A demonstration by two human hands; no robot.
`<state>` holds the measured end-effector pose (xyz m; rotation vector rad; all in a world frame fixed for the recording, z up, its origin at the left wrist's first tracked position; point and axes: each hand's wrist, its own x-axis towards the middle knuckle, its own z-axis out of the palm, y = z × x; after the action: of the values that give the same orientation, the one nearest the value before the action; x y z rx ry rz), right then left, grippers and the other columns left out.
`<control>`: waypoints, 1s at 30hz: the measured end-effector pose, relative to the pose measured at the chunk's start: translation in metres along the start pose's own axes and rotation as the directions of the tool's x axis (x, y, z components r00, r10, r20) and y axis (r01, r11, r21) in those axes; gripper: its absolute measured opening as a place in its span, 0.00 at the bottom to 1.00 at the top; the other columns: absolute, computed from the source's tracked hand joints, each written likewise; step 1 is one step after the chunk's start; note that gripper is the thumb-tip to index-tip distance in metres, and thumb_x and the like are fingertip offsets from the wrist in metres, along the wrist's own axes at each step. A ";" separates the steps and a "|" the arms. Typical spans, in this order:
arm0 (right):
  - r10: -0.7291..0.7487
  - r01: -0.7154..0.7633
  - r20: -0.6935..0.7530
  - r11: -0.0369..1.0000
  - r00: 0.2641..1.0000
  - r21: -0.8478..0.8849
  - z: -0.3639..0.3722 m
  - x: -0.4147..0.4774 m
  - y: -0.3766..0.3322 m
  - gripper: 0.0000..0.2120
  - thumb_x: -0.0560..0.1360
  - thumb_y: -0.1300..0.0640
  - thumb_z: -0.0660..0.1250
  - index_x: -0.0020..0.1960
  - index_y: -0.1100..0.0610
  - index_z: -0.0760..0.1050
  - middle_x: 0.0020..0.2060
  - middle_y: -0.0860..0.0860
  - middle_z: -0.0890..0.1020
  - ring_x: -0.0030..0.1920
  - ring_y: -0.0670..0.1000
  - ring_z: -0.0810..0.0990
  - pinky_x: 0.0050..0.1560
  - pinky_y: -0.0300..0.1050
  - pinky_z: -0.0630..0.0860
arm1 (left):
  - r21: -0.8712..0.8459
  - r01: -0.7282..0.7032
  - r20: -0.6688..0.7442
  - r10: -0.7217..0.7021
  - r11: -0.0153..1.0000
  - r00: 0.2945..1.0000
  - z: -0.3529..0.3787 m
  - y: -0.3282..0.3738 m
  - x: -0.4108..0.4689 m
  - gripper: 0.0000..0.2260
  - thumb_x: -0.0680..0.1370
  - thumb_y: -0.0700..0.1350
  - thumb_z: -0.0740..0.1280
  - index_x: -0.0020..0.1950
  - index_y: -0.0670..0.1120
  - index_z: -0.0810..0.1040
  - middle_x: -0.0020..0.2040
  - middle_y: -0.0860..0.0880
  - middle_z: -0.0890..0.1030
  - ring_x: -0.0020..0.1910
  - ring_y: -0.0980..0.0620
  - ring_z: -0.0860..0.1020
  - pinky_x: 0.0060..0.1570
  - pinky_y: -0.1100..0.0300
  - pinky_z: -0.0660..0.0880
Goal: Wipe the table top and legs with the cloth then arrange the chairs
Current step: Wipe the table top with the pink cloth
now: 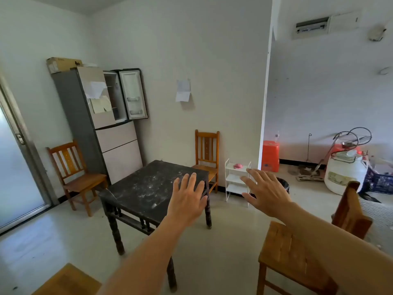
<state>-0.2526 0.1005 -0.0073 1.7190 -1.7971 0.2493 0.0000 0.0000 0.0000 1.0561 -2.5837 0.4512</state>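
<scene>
A small dark wooden table [140,188] with turned legs stands mid-room, its top smeared with white dust. A pink cloth [238,166] lies on the top shelf of a white wire rack [231,179] by the wall. Wooden chairs stand at the left wall [76,173], behind the table [207,154], at the near right [297,254] and at the bottom left edge [68,282]. My left hand [188,199] and my right hand [263,192] are raised in the air in front of me, fingers spread, holding nothing.
A grey fridge [100,128] with its top door open stands in the corner. A sliding glass door [17,171] is on the left. At the right are an orange stool [270,155], a white jug [342,173], a mop [312,173] and a dark bin [284,185].
</scene>
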 end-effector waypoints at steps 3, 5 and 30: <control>0.006 -0.006 0.056 1.000 0.998 0.003 0.032 0.024 0.023 0.23 0.76 0.40 0.59 0.62 0.54 0.78 0.62 0.58 0.79 0.60 0.58 0.79 0.56 0.56 0.78 | 0.004 0.011 -0.004 -0.011 1.000 1.000 0.023 0.001 0.039 0.24 0.82 0.57 0.50 0.76 0.48 0.60 0.77 0.42 0.57 0.76 0.42 0.55 0.73 0.42 0.50; 0.016 -0.017 0.065 1.000 0.998 0.012 0.057 0.042 0.040 0.22 0.74 0.42 0.66 0.62 0.54 0.77 0.62 0.59 0.79 0.60 0.59 0.79 0.56 0.56 0.78 | 0.010 0.012 0.008 -0.012 1.000 1.000 0.039 0.001 0.069 0.24 0.82 0.57 0.49 0.76 0.48 0.59 0.77 0.42 0.57 0.76 0.42 0.54 0.73 0.42 0.50; 0.126 -0.153 0.288 0.985 0.949 0.074 0.380 0.348 0.158 0.22 0.74 0.46 0.69 0.64 0.57 0.77 0.63 0.60 0.78 0.56 0.59 0.82 0.51 0.54 0.80 | -0.081 -0.091 0.140 0.102 0.993 0.985 0.291 -0.136 0.450 0.20 0.82 0.54 0.52 0.71 0.48 0.65 0.70 0.44 0.67 0.70 0.44 0.65 0.69 0.46 0.60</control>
<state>-0.5019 -0.3730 -0.0670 1.7666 -2.1510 0.1562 -0.2566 -0.4859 -0.0597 0.9749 -2.7645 0.3082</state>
